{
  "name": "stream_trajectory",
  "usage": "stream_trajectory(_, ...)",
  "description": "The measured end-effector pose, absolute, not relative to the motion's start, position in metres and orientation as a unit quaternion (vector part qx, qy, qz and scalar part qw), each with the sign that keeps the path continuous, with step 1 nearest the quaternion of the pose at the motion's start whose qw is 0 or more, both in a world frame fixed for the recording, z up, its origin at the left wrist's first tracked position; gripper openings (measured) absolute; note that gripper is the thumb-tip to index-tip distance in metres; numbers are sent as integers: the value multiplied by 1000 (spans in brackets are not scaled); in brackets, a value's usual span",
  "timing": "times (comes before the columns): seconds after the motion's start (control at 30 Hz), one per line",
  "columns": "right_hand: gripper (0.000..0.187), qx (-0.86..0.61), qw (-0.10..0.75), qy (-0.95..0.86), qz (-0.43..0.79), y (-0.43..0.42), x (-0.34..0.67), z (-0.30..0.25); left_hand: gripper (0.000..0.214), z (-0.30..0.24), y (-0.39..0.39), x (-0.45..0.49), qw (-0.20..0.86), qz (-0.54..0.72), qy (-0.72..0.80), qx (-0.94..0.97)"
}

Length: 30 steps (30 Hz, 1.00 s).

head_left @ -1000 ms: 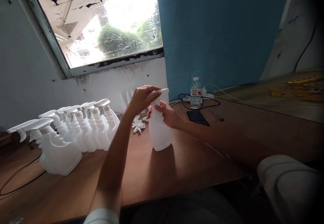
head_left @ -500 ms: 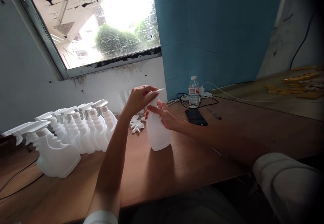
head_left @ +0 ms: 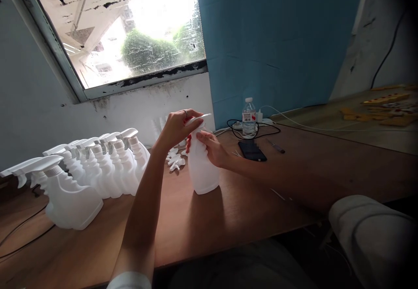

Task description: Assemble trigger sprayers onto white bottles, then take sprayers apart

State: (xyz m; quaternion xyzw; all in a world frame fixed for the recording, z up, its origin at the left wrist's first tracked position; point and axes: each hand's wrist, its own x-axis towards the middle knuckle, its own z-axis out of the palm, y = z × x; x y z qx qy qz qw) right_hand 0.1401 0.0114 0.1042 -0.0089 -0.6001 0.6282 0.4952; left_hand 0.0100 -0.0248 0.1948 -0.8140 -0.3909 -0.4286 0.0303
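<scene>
A translucent white spray bottle (head_left: 204, 173) stands upright on the brown table (head_left: 248, 210), in front of me. My left hand (head_left: 179, 127) is closed over the white spray head (head_left: 200, 121) at its top, fingers and thumb on either side. Lower down, my right hand (head_left: 210, 147) wraps round the bottle's neck, its thumb across the front. The fingers behind the bottle are partly hidden. Left of it, beyond my left forearm, several similar white spray bottles (head_left: 107, 167) with trigger heads stand in a close row.
Small white plastic parts (head_left: 176, 160) lie just left of the bottle. Behind to the right are a water bottle (head_left: 249, 119), black cable, a dark phone (head_left: 252, 150) and a small knife-like tool (head_left: 276, 146). Two more spray bottles (head_left: 73, 202) stand at the near left.
My right hand's thumb and fingers have shifted slightly on the bottle's neck. My left hand stays on the spray head, and the bottle remains standing in place.
</scene>
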Motion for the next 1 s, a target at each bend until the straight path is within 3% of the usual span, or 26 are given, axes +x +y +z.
stream_trajectory(0.47, 36, -60, 531, -601, 595, 4, 137, 110, 30, 195, -28, 16, 23, -432, -409, -804)
stream_trajectory(0.67, 41, 1, 444, -601, 664, 18, 146, 104, 33, 195, -24, 8, 34, -422, -411, -807)
stream_trajectory(0.83, 63, -15, 330, -601, 728, 36, 160, 100, 33, 195, -23, 5, 26, -420, -397, -815)
stream_trajectory(1.0, 72, -46, 309, -593, 742, 45, 162, 96, 31, 195, -24, 7, 23, -418, -388, -821)
